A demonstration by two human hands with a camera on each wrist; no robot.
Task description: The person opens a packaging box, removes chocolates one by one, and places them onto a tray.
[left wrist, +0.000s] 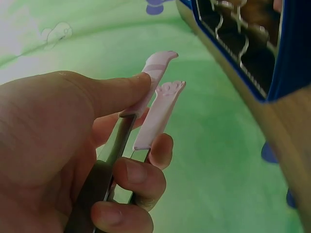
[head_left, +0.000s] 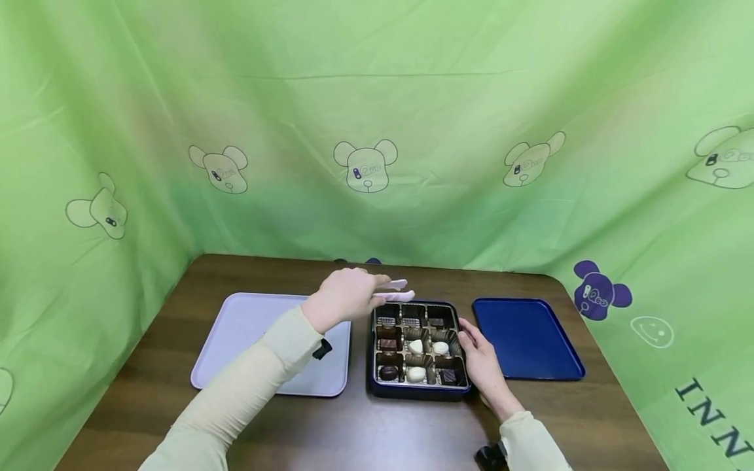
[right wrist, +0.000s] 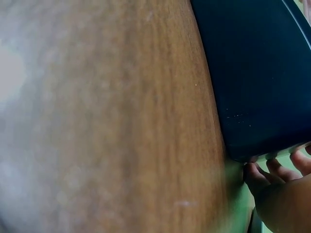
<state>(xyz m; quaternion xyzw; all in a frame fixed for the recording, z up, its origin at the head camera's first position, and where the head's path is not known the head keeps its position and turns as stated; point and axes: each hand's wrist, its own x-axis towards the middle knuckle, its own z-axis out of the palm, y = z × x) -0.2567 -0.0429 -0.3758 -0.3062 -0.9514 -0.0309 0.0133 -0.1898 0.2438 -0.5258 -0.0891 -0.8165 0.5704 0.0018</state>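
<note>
My left hand (head_left: 347, 297) grips a pair of metal tongs with pale pink paw-shaped tips (left wrist: 163, 109), thumb on one arm and fingers curled round the other. The tips stand apart with nothing between them, near the far left corner of a dark blue chocolate box (head_left: 419, 391). Inside the box, a gold divided insert holds dark chocolates (head_left: 389, 373) and white chocolates (head_left: 415, 374), several in all; some back compartments show only the insert's ridged floor. My right hand (head_left: 484, 366) rests against the box's right side, fingertips on its wall in the right wrist view.
A pale lilac tray (head_left: 235, 347) lies left of the box, partly under my left forearm. To the right is a flat blue lid or tray (head_left: 527, 340). A green curtain (head_left: 365, 222) with bear drawings hangs behind the brown wooden table (head_left: 330, 432).
</note>
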